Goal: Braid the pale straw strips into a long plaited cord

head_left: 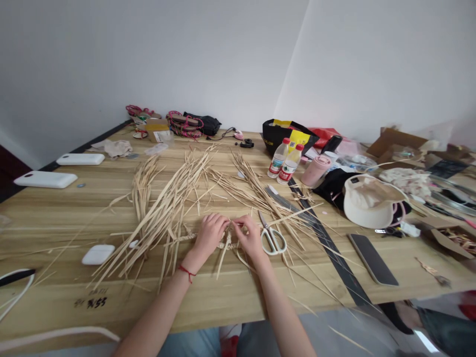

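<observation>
Straw braid [184,238] — long axis approx. L–R

My left forearm [163,300] and right forearm [281,303] reach forward, bare and converging. My left hand [210,233] is back upward, fingers bent, fingertips drawn together. My right hand [250,239] faces it closely, thumb and forefinger pinched; fingertips nearly meet.

The straw strips [174,192] are of pale tan colour. The worktop [122,302] has a yellow-brown wood-grain pattern and a black band [344,277]. The scissors [268,230] have whitish handles. Two bottles [277,164] carry red lids [285,141]; the tumbler [315,171] is pink, the bag [272,137] is black with yellow patches, the hat [355,210] is cream, and the bracelet [190,273] is red.
</observation>
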Demonstrator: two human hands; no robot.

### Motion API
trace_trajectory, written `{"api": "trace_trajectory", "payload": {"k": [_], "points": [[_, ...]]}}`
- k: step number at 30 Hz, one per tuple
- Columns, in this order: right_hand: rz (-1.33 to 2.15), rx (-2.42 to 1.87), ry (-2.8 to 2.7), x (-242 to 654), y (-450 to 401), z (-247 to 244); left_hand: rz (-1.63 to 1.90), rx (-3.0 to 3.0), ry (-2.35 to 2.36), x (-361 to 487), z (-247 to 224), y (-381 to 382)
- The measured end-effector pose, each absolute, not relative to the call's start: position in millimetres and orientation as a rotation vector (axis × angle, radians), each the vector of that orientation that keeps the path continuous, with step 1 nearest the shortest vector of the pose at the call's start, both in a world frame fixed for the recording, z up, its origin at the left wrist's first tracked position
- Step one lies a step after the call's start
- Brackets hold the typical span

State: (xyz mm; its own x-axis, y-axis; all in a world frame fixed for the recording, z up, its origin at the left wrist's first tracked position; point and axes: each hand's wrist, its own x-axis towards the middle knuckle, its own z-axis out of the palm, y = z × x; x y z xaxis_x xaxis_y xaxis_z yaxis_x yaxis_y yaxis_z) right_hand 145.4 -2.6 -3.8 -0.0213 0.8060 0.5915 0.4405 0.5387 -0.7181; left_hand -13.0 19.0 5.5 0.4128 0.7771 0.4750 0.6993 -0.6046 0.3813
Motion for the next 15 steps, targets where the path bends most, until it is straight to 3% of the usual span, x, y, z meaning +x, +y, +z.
{"api": "trace_trajectory", "payload": {"k": [15], "points": [[0.395, -1.095, -1.647, 147, -1, -6, 1.047, 2.018, 1.133, -18, -5, 29]]}}
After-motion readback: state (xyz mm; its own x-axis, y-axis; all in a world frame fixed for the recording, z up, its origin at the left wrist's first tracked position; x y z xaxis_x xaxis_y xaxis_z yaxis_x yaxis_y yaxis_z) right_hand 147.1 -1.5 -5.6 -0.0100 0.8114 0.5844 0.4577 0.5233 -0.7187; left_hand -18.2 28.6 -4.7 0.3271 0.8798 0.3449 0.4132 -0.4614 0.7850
